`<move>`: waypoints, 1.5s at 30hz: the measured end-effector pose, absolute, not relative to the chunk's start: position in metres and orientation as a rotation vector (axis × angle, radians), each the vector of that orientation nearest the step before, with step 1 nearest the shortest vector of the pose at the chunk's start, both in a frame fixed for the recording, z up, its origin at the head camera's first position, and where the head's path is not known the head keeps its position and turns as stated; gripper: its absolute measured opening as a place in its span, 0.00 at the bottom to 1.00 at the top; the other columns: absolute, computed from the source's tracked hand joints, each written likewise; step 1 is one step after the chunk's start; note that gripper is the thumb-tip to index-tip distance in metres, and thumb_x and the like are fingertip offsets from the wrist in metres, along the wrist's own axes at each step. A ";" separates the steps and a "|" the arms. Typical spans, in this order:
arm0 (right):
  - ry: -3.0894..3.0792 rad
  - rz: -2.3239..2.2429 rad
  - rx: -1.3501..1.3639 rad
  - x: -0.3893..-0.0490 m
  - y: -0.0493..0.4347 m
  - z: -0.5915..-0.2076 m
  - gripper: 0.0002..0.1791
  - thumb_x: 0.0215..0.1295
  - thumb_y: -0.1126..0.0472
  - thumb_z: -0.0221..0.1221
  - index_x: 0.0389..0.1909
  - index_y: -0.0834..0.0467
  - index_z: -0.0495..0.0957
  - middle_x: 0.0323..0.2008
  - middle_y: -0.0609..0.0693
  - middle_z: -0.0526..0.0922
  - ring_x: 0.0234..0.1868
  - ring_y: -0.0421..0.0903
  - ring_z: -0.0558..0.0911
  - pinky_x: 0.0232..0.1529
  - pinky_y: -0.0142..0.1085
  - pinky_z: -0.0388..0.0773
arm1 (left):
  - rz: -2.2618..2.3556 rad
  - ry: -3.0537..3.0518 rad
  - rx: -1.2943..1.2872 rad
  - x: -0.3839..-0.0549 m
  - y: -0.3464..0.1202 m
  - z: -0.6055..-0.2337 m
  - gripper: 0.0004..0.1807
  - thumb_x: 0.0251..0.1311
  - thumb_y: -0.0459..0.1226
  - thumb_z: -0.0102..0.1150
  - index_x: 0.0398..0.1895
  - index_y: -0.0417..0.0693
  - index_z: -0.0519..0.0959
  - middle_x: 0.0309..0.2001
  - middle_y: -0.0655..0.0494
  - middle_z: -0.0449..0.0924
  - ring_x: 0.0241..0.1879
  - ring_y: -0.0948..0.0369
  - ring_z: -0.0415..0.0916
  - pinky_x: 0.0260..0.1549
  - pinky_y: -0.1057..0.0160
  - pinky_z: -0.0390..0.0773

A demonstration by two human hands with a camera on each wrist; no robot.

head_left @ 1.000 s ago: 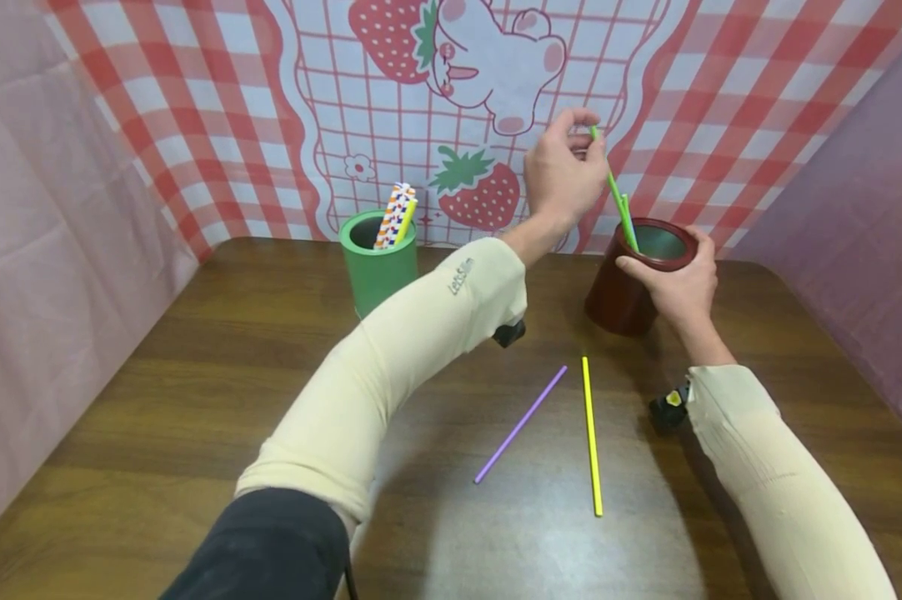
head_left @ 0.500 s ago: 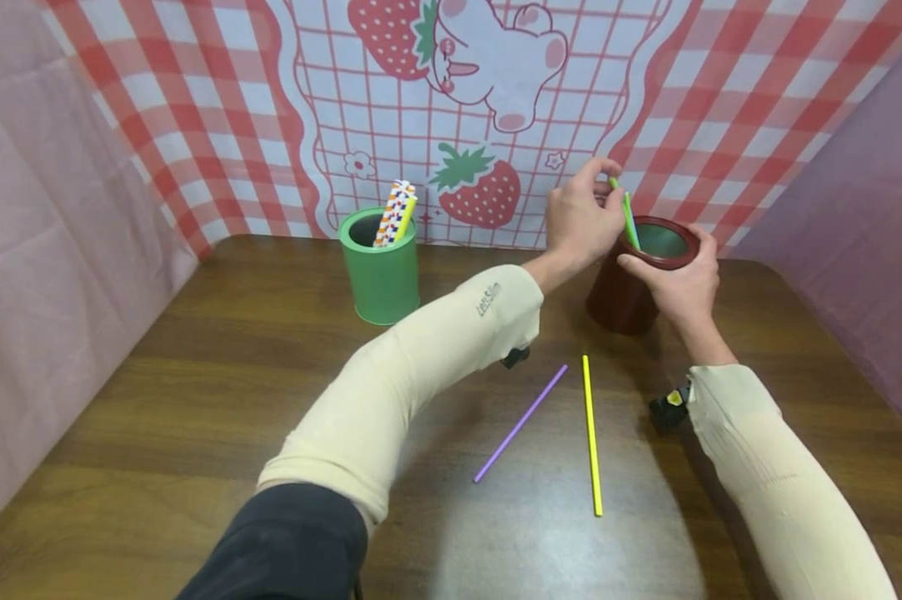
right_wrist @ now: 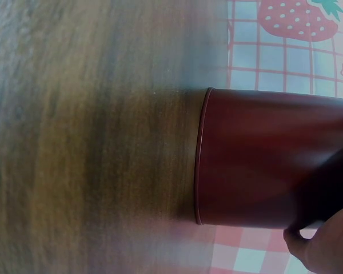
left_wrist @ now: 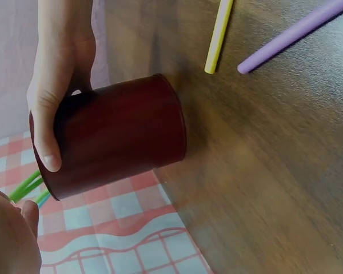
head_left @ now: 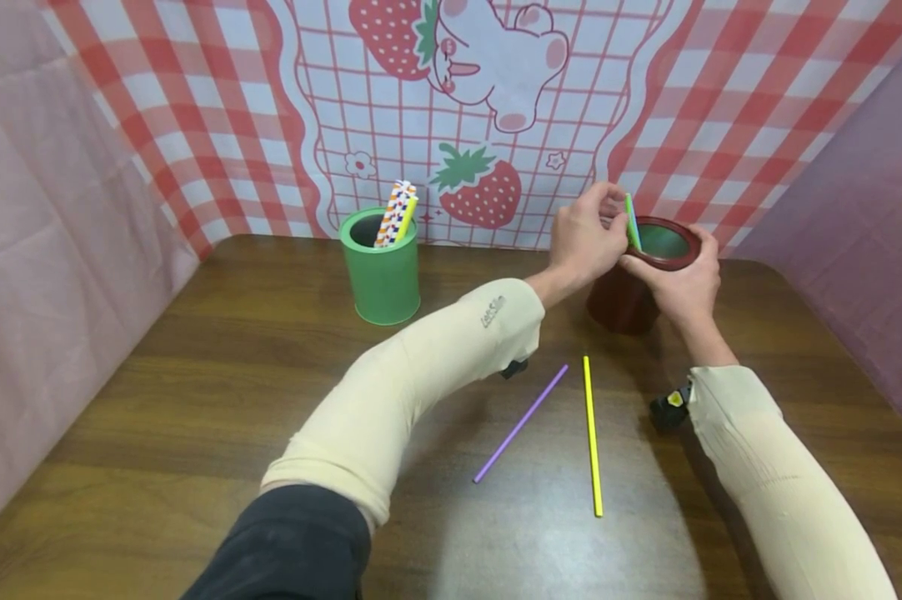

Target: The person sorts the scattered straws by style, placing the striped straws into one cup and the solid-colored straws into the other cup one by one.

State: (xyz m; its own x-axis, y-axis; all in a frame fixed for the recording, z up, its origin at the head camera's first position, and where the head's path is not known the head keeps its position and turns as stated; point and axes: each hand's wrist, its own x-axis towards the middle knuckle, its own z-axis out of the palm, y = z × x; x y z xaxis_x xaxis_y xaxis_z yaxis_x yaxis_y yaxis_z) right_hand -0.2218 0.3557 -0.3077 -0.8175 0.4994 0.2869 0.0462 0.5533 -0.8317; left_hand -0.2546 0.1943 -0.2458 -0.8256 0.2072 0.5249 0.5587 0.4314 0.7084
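My left hand (head_left: 589, 233) is at the left rim of a dark red-brown canister (head_left: 623, 296), its fingers pinching a green straw (left_wrist: 23, 185) that slants into the opening. Beside it in the canister, more straws (head_left: 632, 220), green and bluish, lean against the rim. My right hand (head_left: 684, 279) grips the canister from the right, thumb across the near rim. In the left wrist view the right thumb (left_wrist: 48, 151) lies along the canister's side. The canister stands upright on the table; the fingers hide the upper end of the pinched straw.
A green canister (head_left: 382, 279) with patterned straws (head_left: 393, 217) and a yellow straw (head_left: 408, 219) stands at the back left. On the wooden table (head_left: 196, 400) lie a purple straw (head_left: 521, 423) and a longer-looking yellow straw (head_left: 592, 437). A checked cloth (head_left: 361, 108) hangs behind.
My left hand has come down and to the right, lowering the green straw deeper into the red-brown canister. The right hand has kept its grip on the canister.
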 end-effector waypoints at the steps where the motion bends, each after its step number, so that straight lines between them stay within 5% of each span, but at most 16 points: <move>1: -2.289 1.208 -0.438 -0.222 0.355 -0.308 0.56 0.45 0.36 0.70 0.71 0.47 0.51 0.68 0.50 0.61 0.65 0.46 0.64 0.64 0.43 0.67 | -1.353 -2.340 -0.650 -0.255 0.193 -0.247 0.11 0.61 0.38 0.59 0.47 0.54 0.79 0.39 0.66 0.85 0.38 0.74 0.78 0.36 0.80 0.69; 18: -2.284 1.234 -0.416 -0.220 0.354 -0.308 0.54 0.47 0.37 0.69 0.71 0.47 0.51 0.68 0.50 0.62 0.66 0.47 0.64 0.64 0.46 0.67 | -1.105 -2.699 -0.717 -0.233 0.168 -0.291 0.07 0.58 0.44 0.63 0.36 0.55 0.83 0.30 0.68 0.83 0.33 0.70 0.78 0.34 0.72 0.74; 27: -2.283 1.239 -0.412 -0.220 0.356 -0.309 0.54 0.48 0.38 0.69 0.72 0.47 0.51 0.68 0.49 0.61 0.66 0.47 0.63 0.64 0.45 0.67 | -0.811 -2.988 -0.701 -0.214 0.173 -0.308 0.14 0.51 0.51 0.66 0.14 0.57 0.80 0.21 0.66 0.78 0.28 0.66 0.76 0.26 0.68 0.75; 34: -2.288 1.248 -0.433 -0.219 0.356 -0.308 0.52 0.50 0.38 0.68 0.72 0.46 0.50 0.69 0.49 0.60 0.67 0.47 0.62 0.65 0.46 0.67 | -0.757 -3.196 -0.734 -0.201 0.183 -0.314 0.15 0.51 0.49 0.68 0.18 0.51 0.77 0.10 0.61 0.77 0.10 0.67 0.76 0.14 0.73 0.73; 45: -2.294 1.248 -0.443 -0.220 0.355 -0.307 0.53 0.49 0.36 0.68 0.72 0.45 0.51 0.70 0.49 0.60 0.68 0.48 0.62 0.65 0.46 0.66 | -0.699 -3.236 -0.712 -0.195 0.192 -0.325 0.08 0.46 0.40 0.67 0.18 0.52 0.78 0.07 0.61 0.75 0.07 0.67 0.73 0.12 0.74 0.73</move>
State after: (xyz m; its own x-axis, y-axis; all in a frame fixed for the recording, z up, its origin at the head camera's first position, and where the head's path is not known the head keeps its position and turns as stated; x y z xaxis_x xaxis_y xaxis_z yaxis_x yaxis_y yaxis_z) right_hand -0.2199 0.3546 -0.3069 -0.8287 0.4951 0.2610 0.0497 0.5297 -0.8467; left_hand -0.1946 0.1915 -0.3252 -0.8829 0.4461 -0.1464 0.3459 0.8289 0.4395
